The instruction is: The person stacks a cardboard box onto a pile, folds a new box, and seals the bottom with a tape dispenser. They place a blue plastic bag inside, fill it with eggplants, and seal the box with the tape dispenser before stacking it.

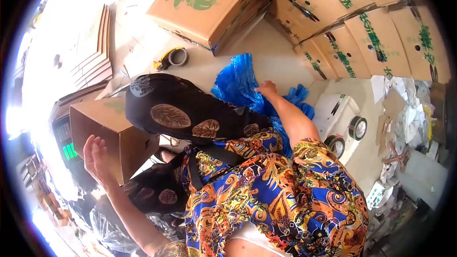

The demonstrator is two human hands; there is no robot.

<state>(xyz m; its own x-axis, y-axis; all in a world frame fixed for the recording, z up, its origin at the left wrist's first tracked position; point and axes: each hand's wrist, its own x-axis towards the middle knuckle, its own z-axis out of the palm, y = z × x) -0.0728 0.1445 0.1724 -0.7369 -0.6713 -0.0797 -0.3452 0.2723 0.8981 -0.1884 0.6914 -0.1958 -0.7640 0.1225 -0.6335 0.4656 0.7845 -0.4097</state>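
Head-worn cam, looks fwd + down; v. wide lens, dark curved edges. Patterned top (271, 185) closest, btm ctr; L hand (97, 158) & R hand (267, 89) mid-range; stacked cartons (376, 43) farther, upper R.

Right hand (267, 89) at upper centre of frame, fingers touching crumpled blue plastic (240, 82). Left hand (96, 158), open, held beside cardboard box (100, 135), left of frame. Tape dispenser (166, 60) on floor (197, 69), above patterned trousers (183, 104).
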